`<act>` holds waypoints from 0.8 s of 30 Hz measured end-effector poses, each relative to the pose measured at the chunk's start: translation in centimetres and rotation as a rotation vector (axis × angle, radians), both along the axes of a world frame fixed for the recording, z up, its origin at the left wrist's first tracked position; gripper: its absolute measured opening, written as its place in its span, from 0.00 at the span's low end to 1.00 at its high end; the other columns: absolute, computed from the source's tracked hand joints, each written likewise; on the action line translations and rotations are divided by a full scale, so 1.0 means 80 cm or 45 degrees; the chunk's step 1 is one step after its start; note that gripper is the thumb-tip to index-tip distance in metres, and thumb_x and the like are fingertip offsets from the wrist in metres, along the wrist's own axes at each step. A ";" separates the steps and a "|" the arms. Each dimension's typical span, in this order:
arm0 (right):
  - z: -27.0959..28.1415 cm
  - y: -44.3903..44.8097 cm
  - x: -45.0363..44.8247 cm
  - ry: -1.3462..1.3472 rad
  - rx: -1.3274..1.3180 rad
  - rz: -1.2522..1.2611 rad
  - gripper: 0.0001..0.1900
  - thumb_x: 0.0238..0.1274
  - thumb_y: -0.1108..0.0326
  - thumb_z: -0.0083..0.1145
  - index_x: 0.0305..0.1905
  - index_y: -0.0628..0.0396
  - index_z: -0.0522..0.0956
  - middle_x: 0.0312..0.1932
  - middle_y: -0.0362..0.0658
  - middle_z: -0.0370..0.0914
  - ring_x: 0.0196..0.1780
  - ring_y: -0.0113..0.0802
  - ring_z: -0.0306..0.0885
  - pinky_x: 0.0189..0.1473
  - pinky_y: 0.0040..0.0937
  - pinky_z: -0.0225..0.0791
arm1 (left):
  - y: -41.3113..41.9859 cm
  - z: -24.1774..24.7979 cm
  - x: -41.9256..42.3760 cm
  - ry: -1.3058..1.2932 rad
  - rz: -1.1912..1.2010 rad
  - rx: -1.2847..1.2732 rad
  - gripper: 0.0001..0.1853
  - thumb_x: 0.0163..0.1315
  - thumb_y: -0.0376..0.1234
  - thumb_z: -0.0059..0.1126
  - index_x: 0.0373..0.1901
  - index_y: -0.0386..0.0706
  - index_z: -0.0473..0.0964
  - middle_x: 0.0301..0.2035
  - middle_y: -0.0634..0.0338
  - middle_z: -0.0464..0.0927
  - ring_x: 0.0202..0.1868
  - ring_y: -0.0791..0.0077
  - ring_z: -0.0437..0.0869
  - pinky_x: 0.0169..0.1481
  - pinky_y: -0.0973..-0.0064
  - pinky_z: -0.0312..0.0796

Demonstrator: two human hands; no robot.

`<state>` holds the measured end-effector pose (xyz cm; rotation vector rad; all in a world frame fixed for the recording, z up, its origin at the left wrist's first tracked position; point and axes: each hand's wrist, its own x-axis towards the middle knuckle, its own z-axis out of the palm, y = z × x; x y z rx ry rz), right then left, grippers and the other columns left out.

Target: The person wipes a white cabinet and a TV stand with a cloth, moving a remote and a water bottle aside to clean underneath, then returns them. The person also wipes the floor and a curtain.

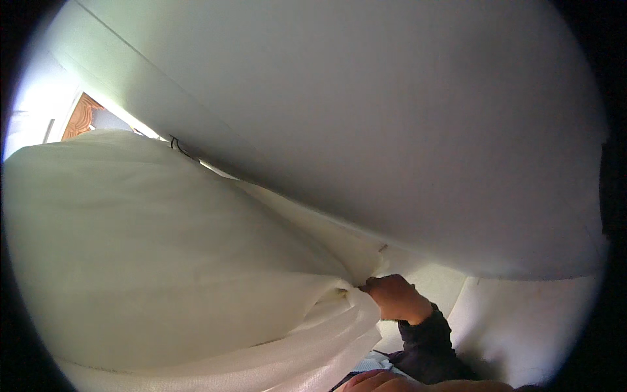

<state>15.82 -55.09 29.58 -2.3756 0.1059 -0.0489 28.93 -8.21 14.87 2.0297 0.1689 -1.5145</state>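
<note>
My right hand, in a dark sleeve, is closed on the bunched edge of a cream sheet material. Folds run out from the grip, and the material's lower part has a pebbled, leather-like grain. The sheet bulges across the left and middle of the view. Above it slants a large, smooth pale panel, partly in shadow, with a thin seam at upper left. My left hand seems to be the cut-off skin with finger-like folds at the bottom edge; what it touches is hidden.
A narrow gap between sheet and panel runs from upper left toward my right hand. Thin dark strands lie along it. Beyond, at far left, are a bright area and an orange-brown patterned object. Another pale surface lies at lower right.
</note>
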 end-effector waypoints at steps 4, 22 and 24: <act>-0.017 -0.001 -0.011 -0.134 0.032 -0.011 0.12 0.59 0.66 0.51 0.45 0.52 0.80 0.32 0.50 0.79 0.33 0.48 0.80 0.37 0.43 0.76 | -0.007 -0.005 -0.004 -0.006 0.003 0.002 0.24 0.65 0.34 0.50 0.60 0.31 0.63 0.47 0.43 0.79 0.48 0.55 0.82 0.53 0.64 0.75; -0.068 -0.027 0.044 -0.363 0.236 -0.110 0.12 0.55 0.68 0.53 0.45 0.54 0.77 0.37 0.50 0.80 0.37 0.51 0.80 0.39 0.45 0.75 | -0.033 -0.032 -0.012 0.011 0.044 0.013 0.23 0.65 0.33 0.50 0.60 0.31 0.63 0.47 0.43 0.79 0.47 0.55 0.82 0.52 0.65 0.75; -0.073 -0.026 0.049 -0.318 0.224 -0.105 0.13 0.55 0.68 0.54 0.46 0.53 0.78 0.38 0.51 0.80 0.37 0.50 0.80 0.39 0.44 0.75 | -0.033 -0.032 -0.013 0.013 0.047 0.015 0.23 0.65 0.33 0.50 0.59 0.31 0.63 0.47 0.43 0.79 0.47 0.55 0.82 0.52 0.65 0.75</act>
